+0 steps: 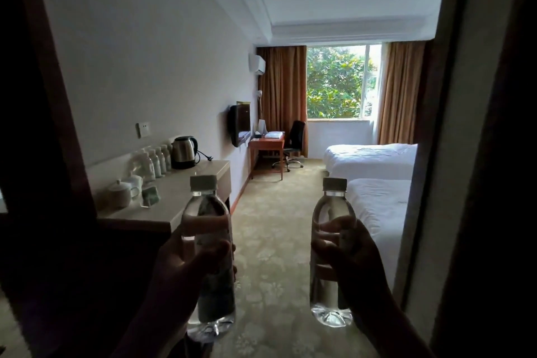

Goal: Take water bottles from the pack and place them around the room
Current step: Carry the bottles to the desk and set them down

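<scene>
Left hand [186, 264], at 7 o'clock: fingers curled round one upright, capped water bottle [207, 244]. Right hand [353, 259], at 5 o'clock: fingers wrapped round a second bottle [331, 244], also upright and well apart from the first. Counter [186, 197], at 9 o'clock: a row of small bottles [157, 161], a kettle [183, 152] and lidded cups [120, 193]; two white beds [374, 180] at 3 o'clock.

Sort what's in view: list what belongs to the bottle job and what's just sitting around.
Job: water bottle in left hand; water bottle in right hand; row of bottles on the counter.
Just there: electric kettle, lidded cups, desk, office chair, beds.
</scene>
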The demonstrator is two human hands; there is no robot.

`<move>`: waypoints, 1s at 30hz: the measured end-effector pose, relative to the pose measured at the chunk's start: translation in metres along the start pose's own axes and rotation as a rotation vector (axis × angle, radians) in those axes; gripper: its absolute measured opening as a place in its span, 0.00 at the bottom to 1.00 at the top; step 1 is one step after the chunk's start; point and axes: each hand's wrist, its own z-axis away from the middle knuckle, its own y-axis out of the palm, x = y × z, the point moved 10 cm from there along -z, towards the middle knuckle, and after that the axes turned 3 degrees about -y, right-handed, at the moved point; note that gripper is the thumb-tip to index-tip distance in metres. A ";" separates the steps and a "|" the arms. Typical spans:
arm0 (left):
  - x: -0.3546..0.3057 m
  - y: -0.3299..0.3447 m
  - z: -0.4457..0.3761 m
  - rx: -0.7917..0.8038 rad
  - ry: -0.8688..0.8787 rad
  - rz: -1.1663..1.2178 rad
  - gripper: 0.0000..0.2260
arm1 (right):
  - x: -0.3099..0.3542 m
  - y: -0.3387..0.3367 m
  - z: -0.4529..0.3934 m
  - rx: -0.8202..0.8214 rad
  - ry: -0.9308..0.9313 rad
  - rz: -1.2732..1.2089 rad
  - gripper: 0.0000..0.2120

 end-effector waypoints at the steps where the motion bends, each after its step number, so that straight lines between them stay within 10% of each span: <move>1: 0.006 0.000 -0.016 0.012 0.018 -0.006 0.33 | -0.008 0.001 -0.016 -0.016 0.004 0.018 0.14; 10: 0.082 0.008 -0.228 0.068 -0.042 0.070 0.19 | -0.054 0.033 -0.195 -0.120 0.023 0.073 0.20; 30: 0.228 0.176 -0.548 0.208 -0.033 -0.069 0.28 | -0.186 -0.068 -0.544 -0.156 -0.077 0.065 0.23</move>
